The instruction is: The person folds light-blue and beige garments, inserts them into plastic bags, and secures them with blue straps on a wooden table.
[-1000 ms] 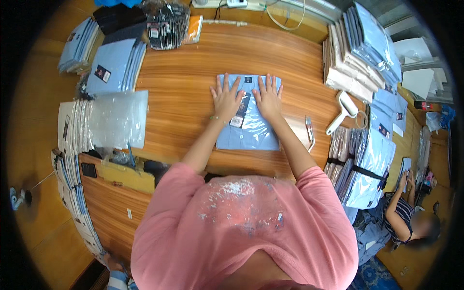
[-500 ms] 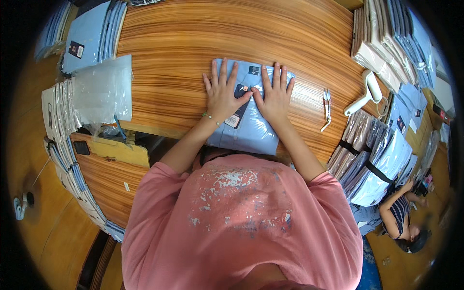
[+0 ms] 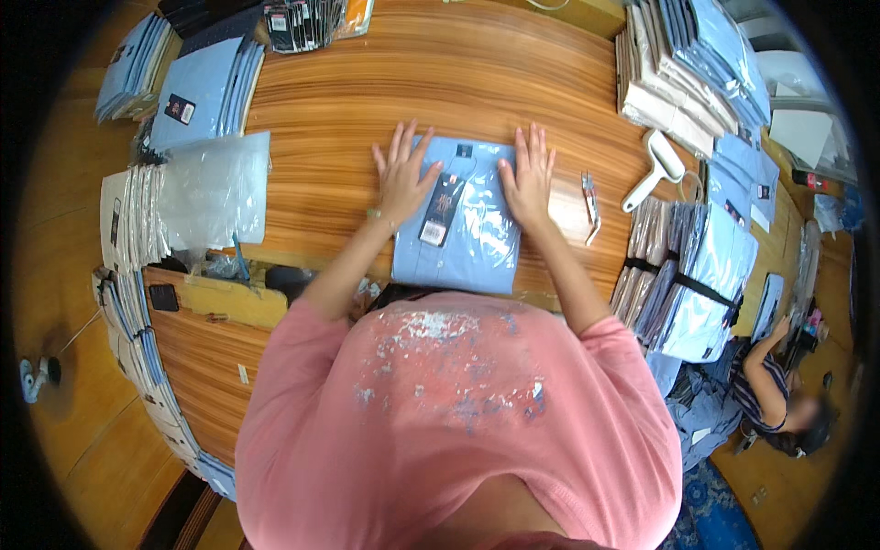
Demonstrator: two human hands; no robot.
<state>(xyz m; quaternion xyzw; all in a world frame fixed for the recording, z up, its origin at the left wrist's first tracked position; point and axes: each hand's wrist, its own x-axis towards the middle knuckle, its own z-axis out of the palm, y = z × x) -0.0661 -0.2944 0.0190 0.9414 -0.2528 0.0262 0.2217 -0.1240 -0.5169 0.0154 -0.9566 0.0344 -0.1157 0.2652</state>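
A folded light blue shirt in a clear plastic bag [image 3: 481, 225] lies flat on the wood-grain table in front of me. On its front is a dark hang tag [image 3: 442, 209] with a white label at the lower end. Along the left edge of the packet rests my left hand [image 3: 402, 181], its fingers stretched out and partly on the table. My right hand [image 3: 529, 183] lies at the opposite edge, fingers extended away from me. Both are open and grip nothing.
Thread snips [image 3: 590, 206] and a white lint roller [image 3: 655, 170] lie at the right, before strapped bagged shirts [image 3: 683, 280]. Clear plastic bags [image 3: 220, 191] and stacked blue shirts [image 3: 197, 92] stand at the left. A phone [image 3: 164, 297] lies lower left. Another person [image 3: 770, 385] sits far right.
My hands have moved apart, from the middle of the packet to its two side edges. The tag shows fully now. The whole view has shifted slightly.
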